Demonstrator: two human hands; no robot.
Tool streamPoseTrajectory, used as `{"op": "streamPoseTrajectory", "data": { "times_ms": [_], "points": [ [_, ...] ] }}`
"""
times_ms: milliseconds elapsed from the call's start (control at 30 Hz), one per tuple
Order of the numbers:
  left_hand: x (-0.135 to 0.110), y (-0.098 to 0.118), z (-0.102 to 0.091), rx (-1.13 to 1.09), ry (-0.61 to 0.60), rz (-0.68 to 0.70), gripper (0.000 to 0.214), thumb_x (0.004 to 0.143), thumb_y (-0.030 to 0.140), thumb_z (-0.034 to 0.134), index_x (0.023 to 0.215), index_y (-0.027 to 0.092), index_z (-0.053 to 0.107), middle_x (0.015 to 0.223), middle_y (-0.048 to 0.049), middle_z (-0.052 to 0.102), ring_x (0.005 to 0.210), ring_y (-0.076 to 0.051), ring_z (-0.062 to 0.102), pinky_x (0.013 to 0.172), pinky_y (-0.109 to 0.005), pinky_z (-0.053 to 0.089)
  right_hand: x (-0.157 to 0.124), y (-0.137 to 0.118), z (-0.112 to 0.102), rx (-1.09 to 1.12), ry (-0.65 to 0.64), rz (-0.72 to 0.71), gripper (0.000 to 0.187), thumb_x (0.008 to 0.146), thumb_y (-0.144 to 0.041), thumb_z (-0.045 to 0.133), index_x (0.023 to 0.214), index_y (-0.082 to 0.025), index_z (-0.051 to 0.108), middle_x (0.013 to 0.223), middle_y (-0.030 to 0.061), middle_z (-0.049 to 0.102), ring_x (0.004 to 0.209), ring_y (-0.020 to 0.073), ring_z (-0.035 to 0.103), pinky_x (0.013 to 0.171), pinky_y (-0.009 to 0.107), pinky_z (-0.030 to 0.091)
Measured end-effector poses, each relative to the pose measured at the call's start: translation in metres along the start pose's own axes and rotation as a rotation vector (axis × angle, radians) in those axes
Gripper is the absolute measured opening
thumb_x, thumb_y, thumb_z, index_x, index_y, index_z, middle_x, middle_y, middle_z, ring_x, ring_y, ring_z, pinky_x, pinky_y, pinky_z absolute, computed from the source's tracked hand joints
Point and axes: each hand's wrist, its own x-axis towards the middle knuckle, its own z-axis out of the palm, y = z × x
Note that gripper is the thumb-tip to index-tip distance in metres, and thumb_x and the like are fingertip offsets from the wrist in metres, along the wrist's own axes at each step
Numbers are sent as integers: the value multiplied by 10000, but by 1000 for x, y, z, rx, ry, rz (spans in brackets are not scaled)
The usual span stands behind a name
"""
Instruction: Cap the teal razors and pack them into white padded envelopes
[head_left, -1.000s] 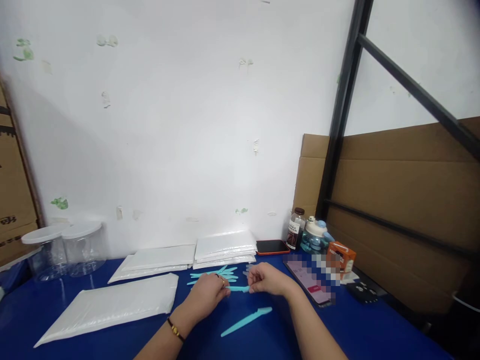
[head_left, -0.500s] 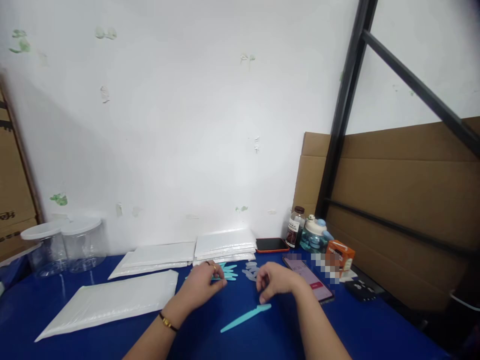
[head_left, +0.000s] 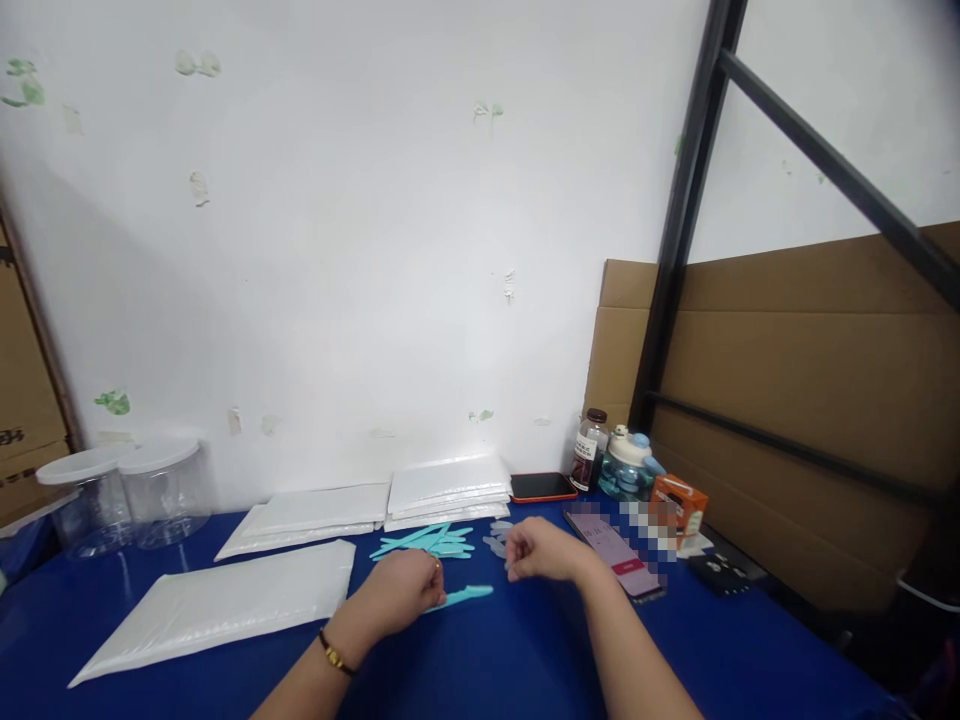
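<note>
My left hand is closed around the handle of a teal eyebrow razor, whose head end sticks out to the right, low over the blue table. Behind that hand lies a loose pile of teal eyebrow razors. My right hand is closed, its fingertips bent down at the right edge of a small heap of translucent plastic caps. The curled fingers hide whatever is between them. A gap separates the held razor from my right hand.
White padded mailers lie at left, with stacks against the wall. Clear lidded jars stand far left. At right are two phones, a brown-capped bottle, a teal water bottle and an orange box.
My left hand has moved nearer and taken hold of the razor that lay on the table. My right hand has left that razor and shifted up and left to the caps.
</note>
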Motion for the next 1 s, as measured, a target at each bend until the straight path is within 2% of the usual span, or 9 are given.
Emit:
{"op": "streamPoseTrajectory", "data": {
  "times_ms": [133, 267, 400, 500, 633, 733, 867, 1000],
  "points": [
    [-7, -8, -7, -77, -76, -32, 171, 707, 314, 517, 721, 227, 664, 765, 3, 686, 687, -152, 593, 546, -215, 357, 6, 15, -8, -45, 340, 18, 82, 645, -198, 656, 707, -147, 640, 657, 11, 648, 595, 123, 551, 535, 198, 378],
    [-7, -3, -4, -104, -89, 17, 166, 715, 311, 519, 730, 224, 659, 763, 8, 686, 681, -147, 592, 547, -212, 355, 11, 16, -8, -135, 487, -13, 90, 658, -195, 635, 740, -160, 648, 724, 8, 649, 628, 126, 535, 574, 213, 378],
    [-8, 3, -7, -100, -57, 33, 158, 732, 290, 496, 701, 210, 629, 731, 5, 668, 670, -143, 575, 557, -218, 347, 9, 11, -4, -187, 409, -62, 81, 697, -163, 569, 698, -168, 650, 660, -5, 604, 605, 118, 514, 562, 207, 362],
    [-9, 7, -15, -103, 15, 47, 180, 772, 311, 451, 709, 201, 579, 726, 2, 633, 684, -138, 552, 586, -220, 349, 11, 7, 6, -246, 353, -62, 60, 690, -192, 602, 701, -172, 657, 709, 5, 593, 630, 121, 517, 571, 205, 363],
    [-12, 7, -26, -365, 62, 27, 241, 860, 386, 320, 800, 203, 464, 771, 6, 610, 645, -114, 552, 604, -218, 386, 17, 2, 22, -309, 269, -54, 66, 660, -154, 630, 718, -174, 655, 813, 25, 587, 696, 129, 532, 611, 201, 376],
    [-15, -2, -28, -539, 109, -1, 264, 865, 448, 300, 826, 209, 402, 724, 22, 571, 586, -106, 513, 582, -220, 392, 20, 2, 28, -281, 252, -70, 91, 659, -120, 616, 731, -172, 636, 864, 36, 582, 748, 136, 545, 647, 200, 389],
    [-21, -19, -22, -525, 214, -26, 308, 841, 496, 345, 823, 201, 433, 683, 37, 490, 633, -112, 442, 603, -214, 367, 23, 5, 29, -237, 232, -78, 99, 650, -92, 609, 706, -175, 604, 798, 18, 609, 736, 139, 553, 641, 203, 386],
    [-23, -26, -14, -433, 204, -34, 376, 855, 511, 323, 746, 185, 476, 665, 35, 482, 635, -112, 418, 602, -213, 338, 24, 0, 28, -116, 289, -82, 54, 686, -134, 602, 721, -174, 594, 697, -2, 610, 642, 126, 535, 583, 205, 376]
  ]
}}
